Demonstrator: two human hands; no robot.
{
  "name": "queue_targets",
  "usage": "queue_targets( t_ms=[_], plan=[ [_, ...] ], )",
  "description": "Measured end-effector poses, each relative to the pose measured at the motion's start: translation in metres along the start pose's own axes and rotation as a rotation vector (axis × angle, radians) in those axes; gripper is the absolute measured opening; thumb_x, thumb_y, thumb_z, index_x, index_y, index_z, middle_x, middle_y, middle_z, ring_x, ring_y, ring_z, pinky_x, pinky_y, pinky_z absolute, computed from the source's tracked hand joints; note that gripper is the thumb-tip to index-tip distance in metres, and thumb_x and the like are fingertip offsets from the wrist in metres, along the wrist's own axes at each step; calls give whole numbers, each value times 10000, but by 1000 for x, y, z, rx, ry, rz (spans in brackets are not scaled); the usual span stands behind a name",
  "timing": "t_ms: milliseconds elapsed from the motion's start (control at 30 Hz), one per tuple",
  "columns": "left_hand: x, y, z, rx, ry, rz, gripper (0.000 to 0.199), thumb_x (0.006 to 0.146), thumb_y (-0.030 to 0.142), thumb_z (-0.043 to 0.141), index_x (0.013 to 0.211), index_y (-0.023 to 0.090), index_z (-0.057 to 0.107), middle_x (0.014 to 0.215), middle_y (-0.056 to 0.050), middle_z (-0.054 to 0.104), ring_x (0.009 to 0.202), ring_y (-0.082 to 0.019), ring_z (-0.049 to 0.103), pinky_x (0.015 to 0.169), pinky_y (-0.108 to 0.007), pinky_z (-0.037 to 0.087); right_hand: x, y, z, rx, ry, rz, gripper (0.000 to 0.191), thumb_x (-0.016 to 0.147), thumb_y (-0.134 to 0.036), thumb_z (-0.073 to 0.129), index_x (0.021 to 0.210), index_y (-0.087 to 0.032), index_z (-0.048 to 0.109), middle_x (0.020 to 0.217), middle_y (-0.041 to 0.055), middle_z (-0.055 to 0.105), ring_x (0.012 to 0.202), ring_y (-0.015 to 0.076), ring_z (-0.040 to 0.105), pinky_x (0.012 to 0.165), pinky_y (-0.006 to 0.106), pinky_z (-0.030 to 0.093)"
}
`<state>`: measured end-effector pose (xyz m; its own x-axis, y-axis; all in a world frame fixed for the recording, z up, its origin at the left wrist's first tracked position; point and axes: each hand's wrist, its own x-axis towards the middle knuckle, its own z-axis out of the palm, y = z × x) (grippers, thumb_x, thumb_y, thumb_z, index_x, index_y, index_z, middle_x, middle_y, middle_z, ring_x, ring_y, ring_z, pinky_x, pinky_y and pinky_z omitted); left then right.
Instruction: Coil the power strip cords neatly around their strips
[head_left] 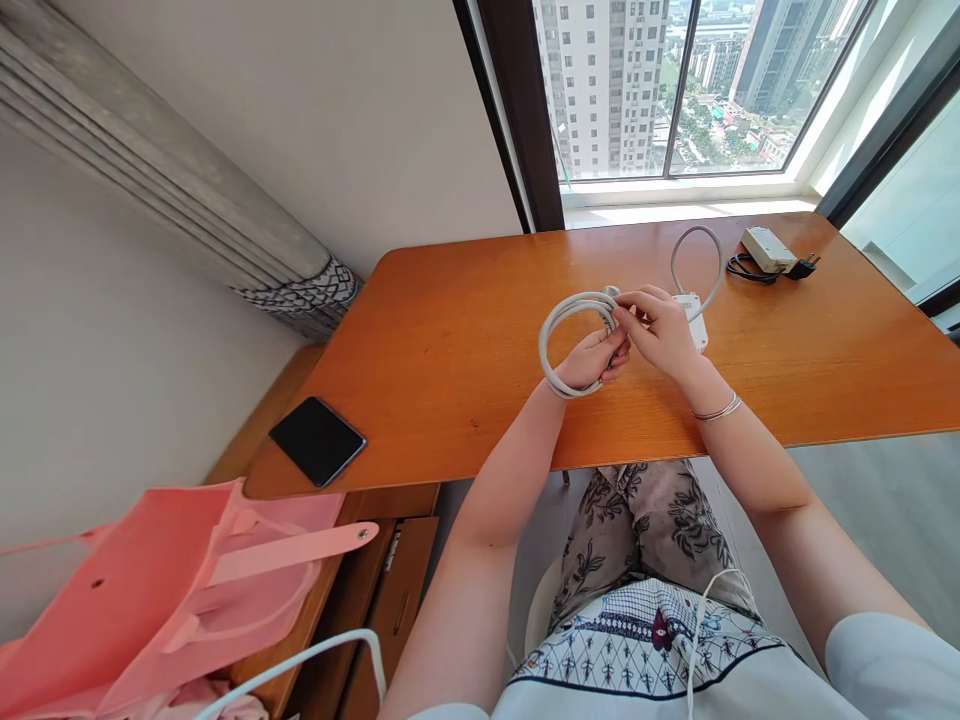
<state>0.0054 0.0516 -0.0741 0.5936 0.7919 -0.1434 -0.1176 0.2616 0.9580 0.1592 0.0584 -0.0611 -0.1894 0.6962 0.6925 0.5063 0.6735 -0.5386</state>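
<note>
A white cable [553, 326] is wound into a round coil of several loops above the desk. My left hand [592, 358] is closed around the right side of the coil, which rests against my wrist. With fingers pinched, my right hand [658, 326] holds the cable at the top right of the coil, close to my left fingertips. Partly behind my right hand lies a white power strip [694, 322], and a loop of its cable arcs up on the desk. What exactly sits under my right fingertips is small and partly hidden.
The brown wooden desk [450, 400] carries a black phone [318, 440] at its left corner. A white adapter [768, 249] with a black cord and plug lies at the back right. A pink bag [165, 580] stands left of the desk. Behind the desk is a window [697, 90].
</note>
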Motion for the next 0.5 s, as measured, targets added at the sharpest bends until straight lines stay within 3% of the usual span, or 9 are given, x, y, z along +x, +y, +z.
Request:
queue_targets(
  t_ms=[133,300,500],
  plan=[
    [1,-2,3,-37,27,38,483,988,567,548,713,183,446,574,63,398,383,-33,320,374,-150,247,0,-4,5,152,-6,114,242,976,-397,591,1005,-225,759,905,48,699,792,176,609,768,353,531],
    [4,-7,5,-69,125,110,373,963,511,630,829,201,474,600,78,405,409,-43,320,374,-159,246,-3,-5,17,486,-8,372,318,901,-546,671,1015,-258,741,935,33,701,808,186,627,710,351,574],
    [9,-13,0,48,238,235,378,866,438,782,949,228,480,643,88,440,437,-52,372,399,-210,297,-5,-8,24,726,-15,513,352,815,-557,756,1028,-278,734,972,22,724,963,219,671,809,380,624]
  ],
)
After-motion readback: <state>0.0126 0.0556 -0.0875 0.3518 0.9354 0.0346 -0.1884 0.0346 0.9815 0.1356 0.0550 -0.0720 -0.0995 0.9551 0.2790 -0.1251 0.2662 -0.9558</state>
